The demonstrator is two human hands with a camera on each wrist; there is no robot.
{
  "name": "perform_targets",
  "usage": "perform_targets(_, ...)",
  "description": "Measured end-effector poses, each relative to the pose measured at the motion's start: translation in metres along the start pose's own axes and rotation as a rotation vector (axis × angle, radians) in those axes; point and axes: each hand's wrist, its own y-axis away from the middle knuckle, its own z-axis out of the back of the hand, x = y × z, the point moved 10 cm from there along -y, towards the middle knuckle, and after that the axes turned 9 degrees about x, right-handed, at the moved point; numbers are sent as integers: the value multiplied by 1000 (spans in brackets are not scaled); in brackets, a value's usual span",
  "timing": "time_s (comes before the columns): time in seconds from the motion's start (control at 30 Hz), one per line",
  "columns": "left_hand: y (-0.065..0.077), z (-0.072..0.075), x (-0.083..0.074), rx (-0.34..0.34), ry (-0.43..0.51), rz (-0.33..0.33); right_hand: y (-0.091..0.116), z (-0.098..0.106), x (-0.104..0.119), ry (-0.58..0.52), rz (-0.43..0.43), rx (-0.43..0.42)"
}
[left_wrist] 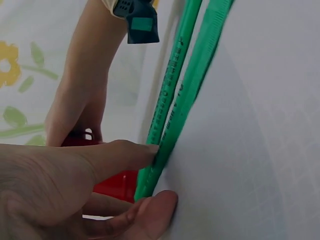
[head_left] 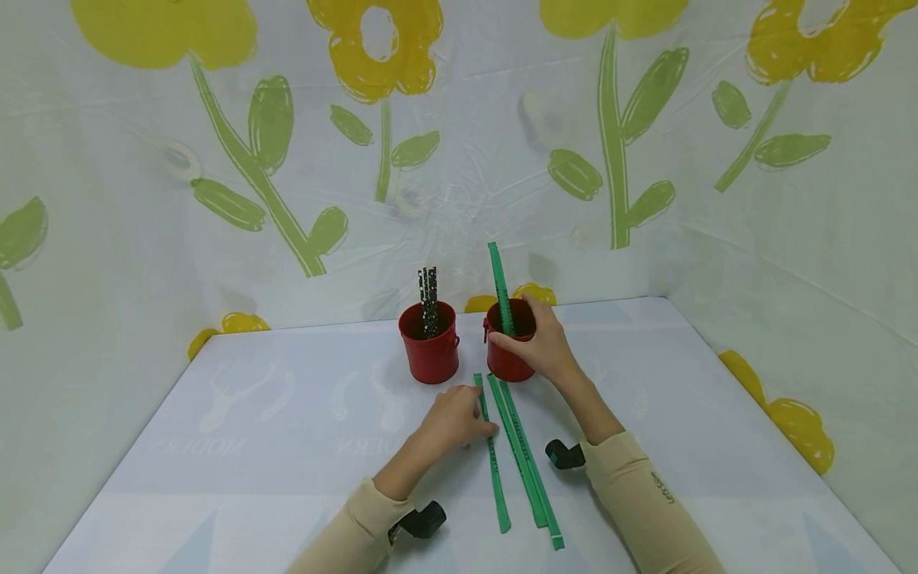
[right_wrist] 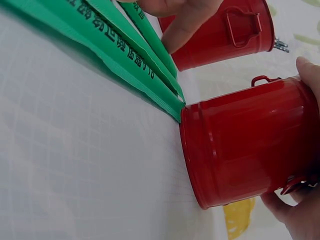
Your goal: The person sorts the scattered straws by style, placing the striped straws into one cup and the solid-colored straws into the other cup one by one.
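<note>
My right hand grips the right-hand small red bucket near its rim, thumb on the front and fingers at the far side. One long green wrapped stick stands in that bucket, leaning left. My left hand is over the leftmost green wrapped stick lying on the table. In the left wrist view its thumb and forefinger are spread with green between them; the thumb tip overlaps the wrapping. Further green sticks, printed with dark lettering, lie beside it, their far ends close to the bucket's base.
Left of the gripped bucket stands another red bucket, holding several black-and-white patterned sticks. The pale table meets a flower-printed cloth backdrop behind and at both sides.
</note>
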Motion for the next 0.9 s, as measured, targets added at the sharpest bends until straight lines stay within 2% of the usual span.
perform_targets(0.33,3,-2,1,51,28,28,0,1,2,-5,7,-1)
perform_targets(0.6,2,-2,2,50,1,21,0,1,0,-8,12,3)
perform_targets(0.9,1,-2,5,55,32,21,0,1,0,-10,11,5)
